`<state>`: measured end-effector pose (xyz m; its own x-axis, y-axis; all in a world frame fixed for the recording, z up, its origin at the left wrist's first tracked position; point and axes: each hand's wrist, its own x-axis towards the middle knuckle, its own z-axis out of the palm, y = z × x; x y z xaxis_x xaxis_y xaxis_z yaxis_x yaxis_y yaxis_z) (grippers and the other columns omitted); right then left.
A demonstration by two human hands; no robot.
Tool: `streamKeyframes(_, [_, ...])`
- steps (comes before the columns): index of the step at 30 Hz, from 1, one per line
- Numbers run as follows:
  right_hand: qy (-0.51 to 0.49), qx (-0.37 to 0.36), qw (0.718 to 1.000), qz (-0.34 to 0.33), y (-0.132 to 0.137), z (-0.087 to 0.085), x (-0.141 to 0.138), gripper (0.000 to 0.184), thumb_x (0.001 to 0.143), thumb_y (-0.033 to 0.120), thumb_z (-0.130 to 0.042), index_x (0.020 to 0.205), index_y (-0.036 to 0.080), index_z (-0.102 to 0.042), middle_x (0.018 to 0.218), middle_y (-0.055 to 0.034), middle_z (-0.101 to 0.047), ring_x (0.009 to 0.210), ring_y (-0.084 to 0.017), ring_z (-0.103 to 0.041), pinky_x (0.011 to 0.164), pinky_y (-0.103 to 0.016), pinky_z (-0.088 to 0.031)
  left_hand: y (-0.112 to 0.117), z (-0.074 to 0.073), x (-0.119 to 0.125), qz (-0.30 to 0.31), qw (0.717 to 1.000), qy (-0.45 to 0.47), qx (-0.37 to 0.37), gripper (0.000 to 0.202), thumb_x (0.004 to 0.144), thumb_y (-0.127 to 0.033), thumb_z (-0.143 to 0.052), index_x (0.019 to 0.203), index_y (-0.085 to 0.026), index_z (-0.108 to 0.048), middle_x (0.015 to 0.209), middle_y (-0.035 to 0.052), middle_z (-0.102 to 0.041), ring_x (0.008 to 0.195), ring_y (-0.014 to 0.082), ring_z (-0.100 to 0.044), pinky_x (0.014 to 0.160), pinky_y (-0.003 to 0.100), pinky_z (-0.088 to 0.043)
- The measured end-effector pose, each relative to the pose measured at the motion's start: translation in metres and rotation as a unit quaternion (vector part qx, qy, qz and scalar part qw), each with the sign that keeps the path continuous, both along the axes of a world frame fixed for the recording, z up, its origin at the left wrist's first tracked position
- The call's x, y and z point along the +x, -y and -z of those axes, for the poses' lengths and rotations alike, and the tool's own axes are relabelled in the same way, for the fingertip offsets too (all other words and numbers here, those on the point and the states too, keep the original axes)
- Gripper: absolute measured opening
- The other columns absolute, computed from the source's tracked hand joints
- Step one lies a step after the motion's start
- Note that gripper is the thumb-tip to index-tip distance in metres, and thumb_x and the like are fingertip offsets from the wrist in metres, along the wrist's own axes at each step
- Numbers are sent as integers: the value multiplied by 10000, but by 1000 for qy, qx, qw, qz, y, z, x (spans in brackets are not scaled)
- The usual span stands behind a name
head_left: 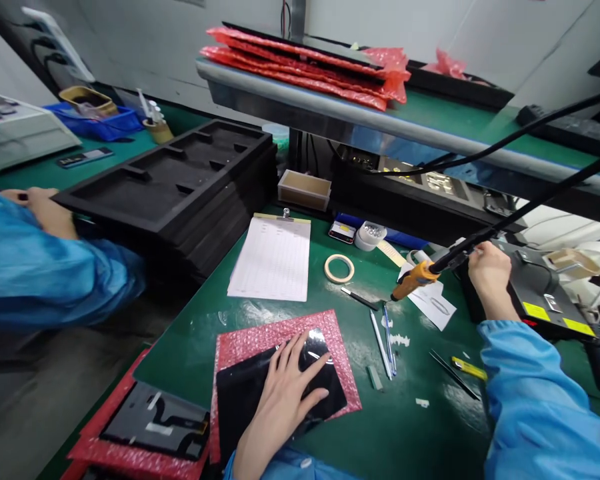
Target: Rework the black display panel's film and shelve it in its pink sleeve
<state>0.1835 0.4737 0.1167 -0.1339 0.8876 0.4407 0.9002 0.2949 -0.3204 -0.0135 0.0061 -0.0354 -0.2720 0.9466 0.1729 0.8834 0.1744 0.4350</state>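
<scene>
My left hand [290,380] lies flat with spread fingers on a glossy black screen panel [240,393]. The panel rests on a pink bubble-wrap sheet [347,380] on the green bench. Farther off, at the right, my right hand [490,270] has curled fingers beside a black box-shaped device [535,293] and a dark cable. What those fingers hold, if anything, is hidden. Just left of that hand, an orange electric screwdriver [414,280] hangs tip down from its cord. White and blue pens [383,343] and a small grey-green block [375,378] lie between the hands.
Tweezers [455,375] and a yellow cutter [469,368] lie at right. Behind are a tape roll [339,256] and a clipboard of papers [273,260]. Black trays [180,227] are stacked left, beside a co-worker's hand [53,210]. Another panel [135,420] lies lower left. A shelf [330,110] overhangs.
</scene>
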Motion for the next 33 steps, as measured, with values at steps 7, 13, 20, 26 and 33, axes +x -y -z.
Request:
streamKeyframes(7, [77,-43,996,24,-15,8,1,209,1076,376,-755,1010,194,-678,1032,-29,-664,888,-183,-630,820,-341,-561,-1,3,1,-4,1000,-13,13,631,987,-311,-845,1582,-413,-665,1762,143,-509,1563,410,-540,1175,627,-583])
streamKeyframes(13, [119,-55,990,45,-22,8,3,111,1069,281,-766,1059,188,-706,1098,-40,-699,959,-194,-677,875,-359,-595,-1,3,1,-1,1000,-19,8,612,1003,-350,-827,1593,-397,-667,1768,152,-502,1576,430,-515,1180,645,-564])
streamKeyframes(20, [156,-49,986,16,-34,8,6,128,1056,250,-781,991,178,-697,1067,-37,-705,970,-196,-691,896,-369,-605,0,1,1,-3,1000,-23,10,600,1026,-347,-790,1606,-409,-649,1780,129,-495,1595,401,-498,1197,598,-557])
streamKeyframes(26, [173,-42,982,-65,-35,15,13,147,1062,277,-766,978,186,-687,1048,-32,-680,971,-202,-662,875,-362,-580,0,1,0,-3,1000,-18,9,609,1021,-352,-803,1606,-409,-647,1785,136,-483,1592,405,-502,1191,615,-563])
streamKeyframes(33, [179,-40,978,-98,-38,16,15,192,1060,293,-776,942,188,-667,1011,-27,-669,933,-193,-658,838,-345,-579,-1,-2,1,-2,1000,-21,-3,680,970,-322,-872,1605,-408,-646,1779,152,-484,1585,425,-510,1186,654,-565])
